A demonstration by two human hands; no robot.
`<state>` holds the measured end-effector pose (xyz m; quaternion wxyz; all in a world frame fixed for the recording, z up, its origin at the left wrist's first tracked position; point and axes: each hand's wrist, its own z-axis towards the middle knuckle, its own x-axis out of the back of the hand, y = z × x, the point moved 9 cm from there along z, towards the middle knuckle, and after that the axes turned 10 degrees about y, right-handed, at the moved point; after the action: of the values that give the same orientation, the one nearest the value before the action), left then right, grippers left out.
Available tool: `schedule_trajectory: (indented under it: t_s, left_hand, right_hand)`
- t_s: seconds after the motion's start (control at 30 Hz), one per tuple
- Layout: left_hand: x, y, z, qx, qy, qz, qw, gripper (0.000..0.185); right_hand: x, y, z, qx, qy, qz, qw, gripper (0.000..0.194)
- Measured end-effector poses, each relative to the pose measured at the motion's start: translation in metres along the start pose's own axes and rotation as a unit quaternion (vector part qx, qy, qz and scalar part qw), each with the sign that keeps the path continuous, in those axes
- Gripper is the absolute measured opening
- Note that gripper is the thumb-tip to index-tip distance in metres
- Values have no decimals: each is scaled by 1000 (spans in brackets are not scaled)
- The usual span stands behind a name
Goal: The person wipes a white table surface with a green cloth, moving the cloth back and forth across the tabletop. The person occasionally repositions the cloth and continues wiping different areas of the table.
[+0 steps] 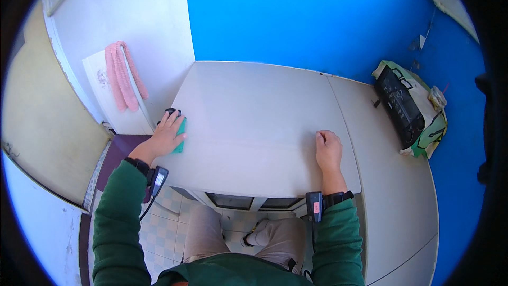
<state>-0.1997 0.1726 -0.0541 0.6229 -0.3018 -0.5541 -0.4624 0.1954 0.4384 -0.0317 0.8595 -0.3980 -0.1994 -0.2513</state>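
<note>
At the left edge of the pale table [254,123], my left hand [168,135] lies palm down over a flat green object [180,147]. Its fingers are stretched out and its thumb is spread to the side. A small black object [170,110] sits at the fingertips, partly covered, too hidden to name. My right hand [329,151] rests on the right part of the table, loosely curled into a fist, with nothing visible in it.
On the right-hand surface a black electronic panel [399,105] leans against a green-and-white bag [426,107] by the blue wall [297,20]. A pink towel [123,75] hangs over a chair back [95,71] at left. Each wrist wears a strapped device with a cable.
</note>
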Motion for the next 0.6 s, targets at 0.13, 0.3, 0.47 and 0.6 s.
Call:
schedule_trajectory:
  t_s: [0.13,0.3,0.47,0.6]
  left_hand:
    - [18,19,-45,-31,35,-22,999,63]
    - [41,42,-99,-30,75,-52,995,59]
    - [52,55,-130,-34,83,-45,995,60]
    - [55,63,-141,-48,93,-29,994,66]
  right_hand:
    - [0,1,0,7,5,7,1000,18]
    - [-1,3,-1,9,3,18,1000,18]
    - [-1,4,-1,11,6,24,1000,18]
    - [-1,4,-1,14,5,15,1000,18]
